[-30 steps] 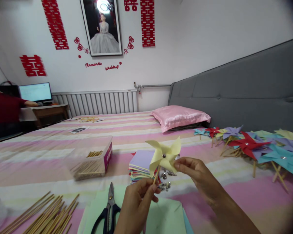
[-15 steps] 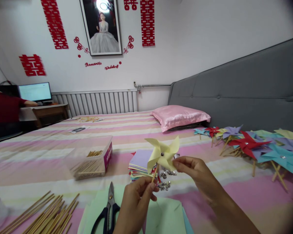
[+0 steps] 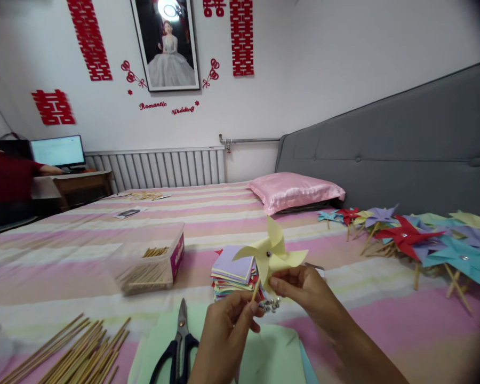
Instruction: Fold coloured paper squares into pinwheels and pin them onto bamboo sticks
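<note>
A pale yellow paper pinwheel (image 3: 278, 258) with a small dark pin at its centre is held up in front of me. My left hand (image 3: 230, 333) pinches its thin wooden stick. The fingers of my right hand (image 3: 304, 290) are closed on the lower blade. Behind the pinwheel lies a stack of coloured paper squares (image 3: 232, 264), lilac on top. Small shiny metal pins (image 3: 271, 305) lie on the bed just past my left fingertips. Below my hands are light green paper sheets (image 3: 270, 352), with dark-handled scissors (image 3: 180, 341) on them, left of my left wrist.
Loose wooden sticks (image 3: 88, 354) lie at the front left. A clear plastic box (image 3: 178, 253) holding more sticks stands behind them. Finished pinwheels (image 3: 408, 234) crowd the right side, near a pink pillow (image 3: 296, 189). A person in a red sleeve (image 3: 8, 173) sits at a computer, far left.
The pinwheel's blades have turned about the pin. My right hand has moved left and slightly down, to a lower blade. My left hand still holds the stick in nearly the same place.
</note>
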The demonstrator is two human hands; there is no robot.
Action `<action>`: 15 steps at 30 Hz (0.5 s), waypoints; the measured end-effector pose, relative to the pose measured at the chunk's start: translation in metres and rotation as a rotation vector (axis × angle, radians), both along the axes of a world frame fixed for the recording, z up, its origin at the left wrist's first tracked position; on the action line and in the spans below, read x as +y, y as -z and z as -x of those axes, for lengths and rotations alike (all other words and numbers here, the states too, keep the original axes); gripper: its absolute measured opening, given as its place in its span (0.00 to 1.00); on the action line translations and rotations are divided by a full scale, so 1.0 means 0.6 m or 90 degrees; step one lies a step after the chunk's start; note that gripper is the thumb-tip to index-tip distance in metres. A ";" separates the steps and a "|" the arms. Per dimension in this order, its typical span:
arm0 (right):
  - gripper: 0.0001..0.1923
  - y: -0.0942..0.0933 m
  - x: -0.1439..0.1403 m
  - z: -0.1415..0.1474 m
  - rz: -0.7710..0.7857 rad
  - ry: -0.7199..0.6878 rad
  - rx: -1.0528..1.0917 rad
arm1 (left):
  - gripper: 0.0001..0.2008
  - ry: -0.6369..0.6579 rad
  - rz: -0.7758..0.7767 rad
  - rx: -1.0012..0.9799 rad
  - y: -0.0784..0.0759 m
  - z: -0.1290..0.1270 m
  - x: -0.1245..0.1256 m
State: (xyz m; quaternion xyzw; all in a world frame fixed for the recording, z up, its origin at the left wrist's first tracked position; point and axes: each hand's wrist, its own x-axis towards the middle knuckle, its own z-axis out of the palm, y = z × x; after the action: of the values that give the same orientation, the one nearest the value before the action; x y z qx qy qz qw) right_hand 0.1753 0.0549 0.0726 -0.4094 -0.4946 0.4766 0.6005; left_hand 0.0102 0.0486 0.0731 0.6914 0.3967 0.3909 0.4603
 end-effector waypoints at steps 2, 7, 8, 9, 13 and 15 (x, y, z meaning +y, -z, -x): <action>0.14 -0.001 0.000 0.003 -0.013 -0.020 -0.004 | 0.11 0.000 0.003 -0.003 0.000 0.000 0.000; 0.22 -0.015 -0.008 -0.008 -0.034 0.029 0.025 | 0.12 -0.007 -0.004 -0.010 0.004 0.002 0.003; 0.24 -0.018 -0.009 -0.013 -0.034 0.047 0.038 | 0.12 -0.009 -0.004 -0.013 0.004 0.002 0.003; 0.25 -0.022 -0.011 -0.018 -0.033 0.065 0.057 | 0.12 -0.010 -0.003 -0.013 0.004 0.002 0.003; 0.23 -0.029 -0.012 -0.037 -0.028 0.141 0.136 | 0.11 -0.010 -0.002 0.002 0.002 0.001 0.002; 0.17 -0.027 -0.010 -0.042 -0.024 0.179 0.147 | 0.11 -0.010 0.003 0.006 0.000 0.001 0.001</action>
State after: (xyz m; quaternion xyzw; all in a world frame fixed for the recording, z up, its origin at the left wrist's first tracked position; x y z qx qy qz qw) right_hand 0.2003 0.0489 0.0885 -0.4055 -0.3692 0.4226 0.7216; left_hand 0.0096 0.0489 0.0729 0.6891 0.4051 0.3903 0.4568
